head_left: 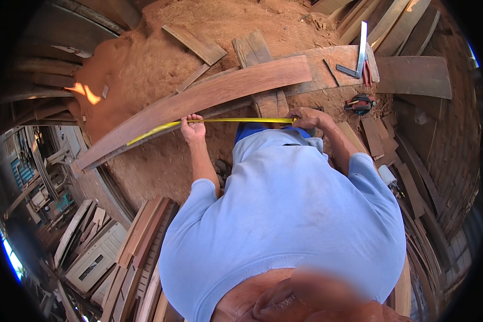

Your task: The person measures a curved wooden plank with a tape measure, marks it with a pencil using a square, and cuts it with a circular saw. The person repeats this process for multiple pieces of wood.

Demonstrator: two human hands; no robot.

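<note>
Red-dirt flr (129,59) — L hand (194,129), palm up, closed on yellow tape (158,129); R hand (307,117) gripped its R end — L end lay on lg. plank (225,86).

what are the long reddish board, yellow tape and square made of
Long reddish board: wood, apparently unvarnished; lengthwise grain on a matte face. Yellow tape: probably thin painted metal, as it runs nearly straight between left hand and right hand, though plastic is possible. Square: the pale blade looks like smooth bare metal from its even brightness; the darker stock is unclear.
</note>
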